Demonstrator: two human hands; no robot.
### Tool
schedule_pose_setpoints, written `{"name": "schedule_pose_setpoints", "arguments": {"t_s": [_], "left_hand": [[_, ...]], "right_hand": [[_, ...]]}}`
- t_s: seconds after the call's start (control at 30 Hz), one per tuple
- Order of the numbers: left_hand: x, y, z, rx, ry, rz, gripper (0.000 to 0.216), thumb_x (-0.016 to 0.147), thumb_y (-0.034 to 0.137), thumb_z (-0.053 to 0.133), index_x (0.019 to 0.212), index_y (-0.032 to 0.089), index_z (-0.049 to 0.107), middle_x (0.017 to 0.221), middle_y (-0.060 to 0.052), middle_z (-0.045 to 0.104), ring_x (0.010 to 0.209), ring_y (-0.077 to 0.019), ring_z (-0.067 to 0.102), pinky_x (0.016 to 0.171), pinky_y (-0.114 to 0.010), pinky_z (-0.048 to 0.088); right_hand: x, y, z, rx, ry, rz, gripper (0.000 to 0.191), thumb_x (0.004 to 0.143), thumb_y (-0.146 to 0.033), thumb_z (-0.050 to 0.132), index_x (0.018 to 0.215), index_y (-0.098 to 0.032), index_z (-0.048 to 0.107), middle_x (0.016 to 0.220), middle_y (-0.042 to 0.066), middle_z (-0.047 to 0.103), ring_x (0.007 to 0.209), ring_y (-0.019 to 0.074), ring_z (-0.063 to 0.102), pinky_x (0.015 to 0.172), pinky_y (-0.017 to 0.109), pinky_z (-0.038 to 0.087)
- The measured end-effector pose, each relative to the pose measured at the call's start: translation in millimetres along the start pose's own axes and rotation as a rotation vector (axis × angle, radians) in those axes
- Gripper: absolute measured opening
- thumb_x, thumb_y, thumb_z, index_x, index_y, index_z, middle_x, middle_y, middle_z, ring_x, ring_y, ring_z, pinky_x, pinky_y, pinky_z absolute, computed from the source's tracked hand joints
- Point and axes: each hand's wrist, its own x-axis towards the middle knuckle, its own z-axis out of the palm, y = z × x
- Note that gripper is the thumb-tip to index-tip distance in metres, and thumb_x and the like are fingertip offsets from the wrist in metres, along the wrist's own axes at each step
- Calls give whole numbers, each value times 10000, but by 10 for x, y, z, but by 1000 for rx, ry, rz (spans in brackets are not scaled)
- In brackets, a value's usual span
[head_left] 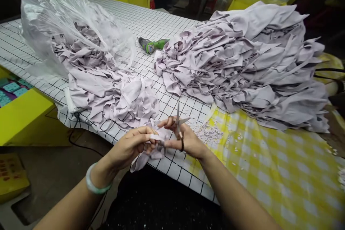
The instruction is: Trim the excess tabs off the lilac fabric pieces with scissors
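My left hand (134,146) is closed in a pinch on a small pale lilac fabric piece (151,152), which hangs down over the table's front edge. My right hand (185,138) grips a pair of small scissors (179,122) with blades pointing up, right beside the fabric piece. A green bangle sits on my left wrist. Behind my hands lies a heap of lilac fabric pieces (113,90) spilling out of a clear plastic bag (67,21). A larger pile of the same fabric (248,64) fills the right side of the table.
The table wears a white grid-pattern cloth (151,21) and a yellow checked cloth (269,165) strewn with tiny fabric snippets (208,133). A green power tool (152,45) lies between the piles. Yellow bins (24,115) stand at the left; another table stands behind.
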Motion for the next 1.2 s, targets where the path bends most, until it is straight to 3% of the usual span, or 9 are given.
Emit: {"name": "schedule_pose_setpoints", "arguments": {"t_s": [0.1, 0.27, 0.37, 0.5, 0.57, 0.67, 0.83, 1.07, 1.2], "left_hand": [[-31, 210, -32, 44, 5, 24, 193, 789, 298, 690, 739, 123, 629, 684, -12, 535, 545, -72, 406, 497, -204, 326], [-81, 312, -134, 552, 8, 14, 273, 879, 386, 629, 732, 156, 627, 586, 27, 472, 510, -86, 377, 470, -204, 295], [-97, 317, -148, 1082, 119, 355, 226, 925, 328, 573, 829, 167, 699, 719, -37, 649, 637, -142, 564, 588, -248, 449], [-74, 313, -168, 1566, 402, 902, 146, 932, 220, 577, 926, 180, 717, 763, -65, 723, 690, -177, 657, 660, -280, 516], [-52, 275, -171, 1656, 398, 1044, 141, 939, 171, 574, 986, 171, 708, 764, -67, 734, 682, -175, 674, 662, -270, 531], [-32, 170, -152, 1667, 329, 1150, 171, 949, 115, 559, 1078, 136, 669, 838, -101, 760, 755, -189, 713, 729, -268, 562], [-70, 43, -102, 1490, 324, 993, 136, 939, 84, 567, 1035, 141, 645, 843, -83, 752, 757, -159, 720, 748, -228, 568], [-60, 58, -70, 1280, 320, 985, 168, 904, 86, 588, 1006, 186, 675, 876, -60, 763, 812, -163, 711, 778, -254, 565], [-64, 115, -101, 876, 311, 438, 139, 910, 293, 620, 925, 178, 697, 810, -59, 724, 639, -138, 610, 583, -239, 494]], "right_hand": [[-51, 29, 76, -124, -54, 91, 328, 713, -227, 808, 920, -223, 554, 929, -12, 614, 853, 148, 591, 777, 287, 485], [123, 1, 21, -252, 205, -79, 247, 692, -174, 695, 883, -223, 545, 847, -19, 566, 790, 143, 531, 710, 263, 449], [195, -134, -70, -341, 322, -231, 299, 662, -118, 682, 908, -232, 557, 836, -28, 558, 759, 134, 507, 711, 264, 444], [144, -249, -67, -139, -5, 42, 362, 665, -260, 825, 929, -221, 580, 808, -26, 623, 569, 86, 416, 539, 240, 385], [116, -204, 14, -46, -98, 162, 419, 651, -359, 871, 923, -212, 589, 869, -3, 665, 536, 67, 391, 506, 230, 368], [144, -54, 179, -32, 13, 127, 472, 608, -395, 912, 907, -214, 594, 897, -3, 664, 626, 87, 493, 590, 237, 444], [265, 56, 276, -79, 77, 73, 418, 640, -415, 887, 815, -215, 564, 750, -38, 585, 661, 108, 533, 655, 255, 485], [228, 68, 341, 18, 7, 66, 446, 637, -338, 867, 819, -243, 470, 946, 0, 636, 835, 158, 608, 762, 302, 533], [292, 74, 340, -63, 282, -59, 299, 719, -302, 740, 787, -236, 456, 806, -23, 568, 757, 137, 562, 708, 264, 485]]}}
